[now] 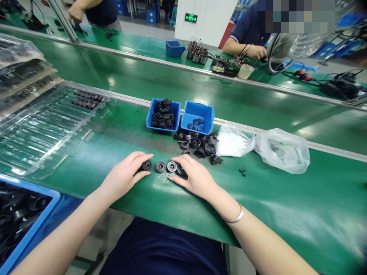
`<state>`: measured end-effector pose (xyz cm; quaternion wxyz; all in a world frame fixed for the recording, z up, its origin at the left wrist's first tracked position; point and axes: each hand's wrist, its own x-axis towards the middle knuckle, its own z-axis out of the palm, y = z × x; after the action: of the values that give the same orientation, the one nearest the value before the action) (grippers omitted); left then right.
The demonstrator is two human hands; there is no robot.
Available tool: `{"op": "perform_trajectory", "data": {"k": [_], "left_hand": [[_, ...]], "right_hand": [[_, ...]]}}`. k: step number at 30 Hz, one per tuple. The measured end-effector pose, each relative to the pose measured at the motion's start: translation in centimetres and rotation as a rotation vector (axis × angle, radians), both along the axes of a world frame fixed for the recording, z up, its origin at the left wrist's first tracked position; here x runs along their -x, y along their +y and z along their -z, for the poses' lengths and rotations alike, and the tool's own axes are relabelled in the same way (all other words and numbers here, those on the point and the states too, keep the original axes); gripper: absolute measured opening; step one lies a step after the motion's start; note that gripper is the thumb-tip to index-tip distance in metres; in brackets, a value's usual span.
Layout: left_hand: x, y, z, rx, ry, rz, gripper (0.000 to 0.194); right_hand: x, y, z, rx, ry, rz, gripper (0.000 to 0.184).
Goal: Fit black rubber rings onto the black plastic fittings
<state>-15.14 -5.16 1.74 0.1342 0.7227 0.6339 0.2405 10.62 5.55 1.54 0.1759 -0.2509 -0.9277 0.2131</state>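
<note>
On green bench (286, 202), left hand (124, 176), right hand (195, 177) touching black spools (160, 167), bores up

Matt blk moulded parts (160, 167), rubber or plastic, at 7 o'clock; glossy blue plastic bins (163, 114) at 11; thin clear poly bag (282, 151) at 3; clear formed plastic tray (51, 130) at 9; smooth shiny green bench mat (286, 198); polished metal bangle (235, 215) at 5.

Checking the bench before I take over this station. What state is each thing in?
Left hand: open, fingers beside a round black part
Right hand: open, over another round black part
Left blue bin: piled with black rings
Right blue bin: holding a few thin rings
Clear bag: puffed, slack
</note>
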Motion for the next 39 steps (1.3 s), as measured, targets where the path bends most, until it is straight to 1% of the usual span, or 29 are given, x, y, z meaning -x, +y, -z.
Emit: {"op": "perform_trajectory", "data": {"k": [2, 4, 7, 9, 12, 16, 19, 22, 25, 28, 32, 33, 34, 36, 37, 38, 39], "left_hand": [[-0.2, 1.0, 0.3, -0.035, 0.104, 0.082, 0.051], [-0.5, 1.9, 0.6, -0.084, 0.173, 0.135, 0.052], [-0.7, 3.1, 1.0, -0.142, 0.211, 0.164, 0.044], [-0.5, 3.7, 1.2, -0.155, 0.21, 0.159, 0.04], [-0.1, 3.8, 1.4, -0.151, 0.173, 0.148, 0.037], [0.2, 3.7, 1.7, -0.121, 0.061, 0.108, 0.036], [0.2, 4.0, 1.7, -0.076, -0.052, 0.052, 0.036], [0.0, 4.5, 1.5, -0.046, -0.108, 0.037, 0.037], [-0.1, 4.7, 1.6, -0.037, -0.116, 0.043, 0.041], [-0.1, 4.7, 1.6, -0.029, -0.141, 0.052, 0.046], [-0.2, 4.6, 1.1, -0.026, -0.179, 0.053, 0.053], [-0.3, 4.5, 0.8, -0.025, -0.251, 0.017, 0.058], [-0.3, 4.2, 0.5, -0.033, -0.374, -0.053, 0.064], [-0.4, 3.5, -0.2, -0.086, -0.689, -0.26, 0.071], [-0.4, 3.1, -0.5, -0.128, -0.835, -0.37, 0.069], [-0.4, 2.6, -0.9, -0.169, -0.945, -0.461, 0.063], [-0.4, 2.1, -1.2, -0.193, -1.005, -0.52, 0.054]], "right_hand": [[0.4, 0.0, -0.1, -0.058, -0.044, 0.001, 0.053], [0.7, 0.0, -0.1, -0.119, -0.068, 0.011, 0.048], [1.2, 0.0, 0.3, -0.193, -0.067, 0.04, 0.041], [1.4, 0.1, 0.6, -0.22, -0.07, 0.058, 0.04], [1.5, 0.2, 0.8, -0.234, -0.077, 0.067, 0.043], [1.6, 0.2, 0.7, -0.229, -0.073, 0.079, 0.044], [1.6, 0.1, 0.6, -0.236, -0.089, 0.09, 0.043], [1.7, 0.1, 0.6, -0.246, -0.098, 0.106, 0.041], [1.8, 0.2, 0.9, -0.252, -0.092, 0.115, 0.043], [1.9, 0.4, 1.3, -0.266, -0.072, 0.125, 0.049], [2.0, 0.5, 1.5, -0.293, -0.064, 0.14, 0.054], [2.0, 0.5, 1.5, -0.301, -0.063, 0.148, 0.056], [1.9, 0.5, 1.5, -0.31, -0.059, 0.161, 0.058], [1.7, 0.5, 1.5, -0.324, -0.054, 0.189, 0.063], [1.5, 0.4, 1.5, -0.327, -0.05, 0.195, 0.064], [1.4, 0.4, 1.5, -0.327, -0.044, 0.192, 0.063], [1.3, 0.3, 1.5, -0.323, -0.035, 0.181, 0.062]]}}
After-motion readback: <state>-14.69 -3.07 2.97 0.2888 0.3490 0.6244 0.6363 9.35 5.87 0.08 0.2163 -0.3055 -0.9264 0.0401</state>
